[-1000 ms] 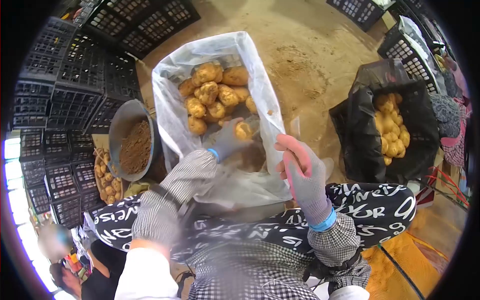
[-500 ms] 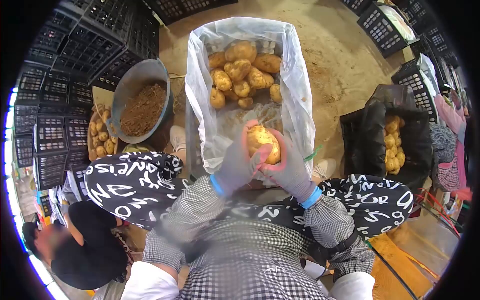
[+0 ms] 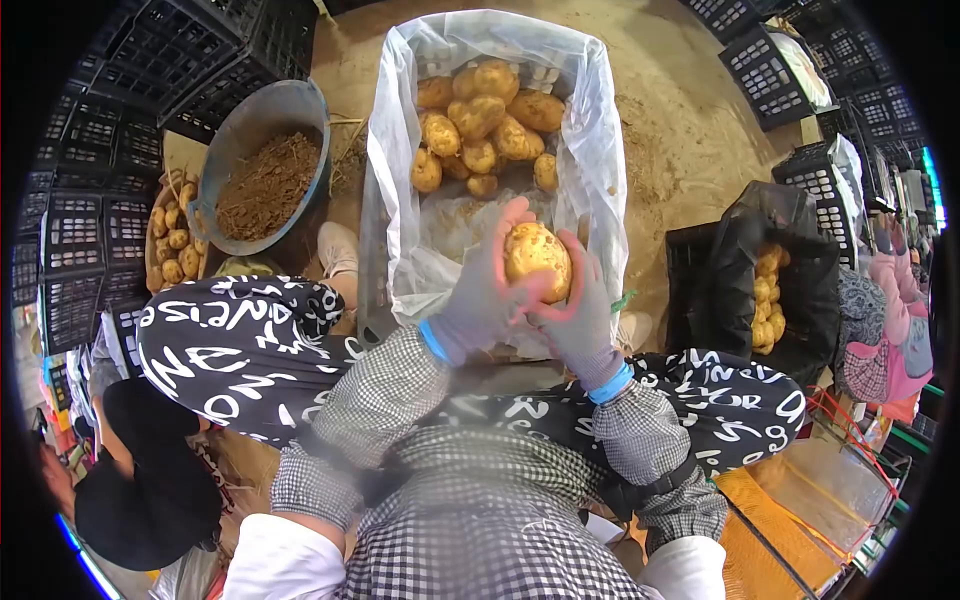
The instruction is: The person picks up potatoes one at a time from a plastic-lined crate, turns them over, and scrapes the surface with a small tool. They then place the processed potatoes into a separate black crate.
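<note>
Between my gloved hands, above the near end of a crate lined with clear plastic, is a pale yellow potato. My left hand wraps it from the left, fingers over its far side and thumb across the near side. My right hand grips its right and lower edge. Both gloves are grey with pinkish fingertips. At the crate's far end lies a heap of brownish potatoes. The bottom of the held potato is partly hidden by my fingers.
To the left stand a tub of soil, a basket of small potatoes and stacked black crates. On the right is a black-lined crate holding potatoes. Someone in dark clothing is at the lower left.
The potato has been turned in my hands, showing a rounder, speckled side. My right fingers have shifted on it. The whole view has swung slightly.
</note>
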`<state>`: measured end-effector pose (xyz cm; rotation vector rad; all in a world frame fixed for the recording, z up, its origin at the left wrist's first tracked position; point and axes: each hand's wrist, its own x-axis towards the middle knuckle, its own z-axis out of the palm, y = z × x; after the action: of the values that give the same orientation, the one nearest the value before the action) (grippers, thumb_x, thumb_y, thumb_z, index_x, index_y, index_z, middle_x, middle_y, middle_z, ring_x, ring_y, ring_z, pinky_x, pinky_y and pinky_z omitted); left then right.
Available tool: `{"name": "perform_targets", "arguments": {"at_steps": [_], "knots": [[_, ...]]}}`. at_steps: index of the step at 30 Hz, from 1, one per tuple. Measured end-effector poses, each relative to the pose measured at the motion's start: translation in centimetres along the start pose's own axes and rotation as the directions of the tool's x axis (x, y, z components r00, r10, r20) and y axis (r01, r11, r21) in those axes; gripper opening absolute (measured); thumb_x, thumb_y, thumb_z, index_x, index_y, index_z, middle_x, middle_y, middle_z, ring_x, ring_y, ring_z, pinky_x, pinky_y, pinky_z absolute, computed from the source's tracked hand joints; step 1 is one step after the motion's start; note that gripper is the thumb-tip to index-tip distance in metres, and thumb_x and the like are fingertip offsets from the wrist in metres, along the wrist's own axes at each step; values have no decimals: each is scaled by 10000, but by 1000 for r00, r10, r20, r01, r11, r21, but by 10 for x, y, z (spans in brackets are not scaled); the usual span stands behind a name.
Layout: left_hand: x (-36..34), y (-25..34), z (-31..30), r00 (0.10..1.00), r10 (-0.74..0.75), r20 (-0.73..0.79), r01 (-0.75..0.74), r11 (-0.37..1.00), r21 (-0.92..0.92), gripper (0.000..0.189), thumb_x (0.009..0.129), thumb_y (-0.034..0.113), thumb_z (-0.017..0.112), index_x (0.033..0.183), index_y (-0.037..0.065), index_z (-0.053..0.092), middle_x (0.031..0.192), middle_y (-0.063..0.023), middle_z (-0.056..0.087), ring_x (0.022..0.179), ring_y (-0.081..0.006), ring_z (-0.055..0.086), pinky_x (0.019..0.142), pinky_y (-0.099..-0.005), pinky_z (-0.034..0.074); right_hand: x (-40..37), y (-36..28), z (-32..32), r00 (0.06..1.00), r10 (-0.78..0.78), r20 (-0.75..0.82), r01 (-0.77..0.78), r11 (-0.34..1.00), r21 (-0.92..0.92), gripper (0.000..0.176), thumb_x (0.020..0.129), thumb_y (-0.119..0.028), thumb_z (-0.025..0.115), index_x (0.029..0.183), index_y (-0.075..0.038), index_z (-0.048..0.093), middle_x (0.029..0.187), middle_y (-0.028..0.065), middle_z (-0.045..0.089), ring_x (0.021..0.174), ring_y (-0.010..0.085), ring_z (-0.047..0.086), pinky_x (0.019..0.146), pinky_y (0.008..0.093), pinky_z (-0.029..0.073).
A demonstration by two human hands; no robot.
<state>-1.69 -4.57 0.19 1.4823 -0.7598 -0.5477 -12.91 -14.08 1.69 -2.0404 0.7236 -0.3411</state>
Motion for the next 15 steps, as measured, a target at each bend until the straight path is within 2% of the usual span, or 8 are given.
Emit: {"name": "perform_targets", "arguments": {"at_steps": [1, 2, 3, 5, 7, 11, 13, 15], "knots": [[-1, 1, -1, 999, 10, 36, -13, 997, 73, 516, 1017, 334, 507, 1365, -28, 388, 1089, -130, 595, 997, -163, 591, 888, -294, 492, -2, 6, 3, 996, -63, -57, 56, 993, -108, 856, 649, -194, 845, 1383, -1, 449, 1234, 187, 551, 1137, 313, 579, 971, 378, 472], [-3, 3, -2, 997, 21, 71, -31, 989, 144, 507, 1021, 334, 502, 1358, -28, 391, 1107, -135, 585, 1016, -157, 584, 899, -288, 486, -6, 11, 3, 998, -42, -49, 37, 994, -98, 852, 647, -205, 846, 1379, -5, 457, 1230, 188, 551, 1128, 325, 581, 965, 383, 475], [-4, 2, -9, 992, -35, 119, 20, 992, 126, 513, 1019, 344, 509, 1352, -29, 394, 1135, -145, 577, 1034, -160, 580, 912, -285, 480, -6, 5, 1, 999, -23, -41, 19, 996, -90, 848, 645, -215, 848, 1374, -10, 465, 1226, 190, 551, 1119, 338, 584, 959, 388, 478], [-3, 2, -13, 981, -137, 140, 140, 990, -15, 553, 1000, 379, 540, 1345, -31, 401, 1176, -154, 562, 1049, -164, 580, 901, -277, 483, -7, 4, -1, 999, -14, -30, 12, 995, -95, 845, 645, -252, 848, 1368, -21, 477, 1222, 191, 554, 1107, 351, 588, 943, 396, 485], [2, 0, -13, 966, -237, 104, 257, 931, -260, 621, 969, 432, 589, 1342, -31, 409, 1199, -152, 550, 1042, -167, 588, 852, -263, 500, -7, 9, 0, 999, -38, -30, 34, 993, -115, 848, 648, -305, 845, 1367, -31, 487, 1223, 189, 560, 1103, 354, 591, 921, 401, 492], [-1, -22, -7, 905, -418, 79, 419, 839, -347, 593, 955, 488, 594, 1301, 25, 460, 1180, -111, 556, 991, -163, 616, 756, -288, 557, -4, 11, -6, 996, -73, -40, 67, 986, -152, 649, 808, -357, 727, 1329, -24, 530, 1154, 191, 608, 1031, 367, 620, 868, 395, 504], [-5, -8, -5, 808, -575, 130, 579, 733, -357, 534, 972, 487, 566, 1282, 59, 485, 1175, -96, 555, 1005, -162, 616, 739, -313, 581, -4, 21, -8, 991, -129, -38, 123, 986, -116, 523, 902, -350, 642, 1293, -12, 561, 1108, 193, 633, 980, 372, 635, 834, 392, 509], [-6, -5, -6, 790, -594, 150, 606, 722, -333, 522, 971, 491, 563, 1282, 79, 490, 1183, -92, 552, 1035, -177, 620, 761, -350, 595, -4, 24, -8, 992, -127, -24, 124, 987, -101, 435, 959, -318, 563, 1260, -5, 585, 1062, 188, 640, 923, 347, 648, 809, 381, 508]]}}
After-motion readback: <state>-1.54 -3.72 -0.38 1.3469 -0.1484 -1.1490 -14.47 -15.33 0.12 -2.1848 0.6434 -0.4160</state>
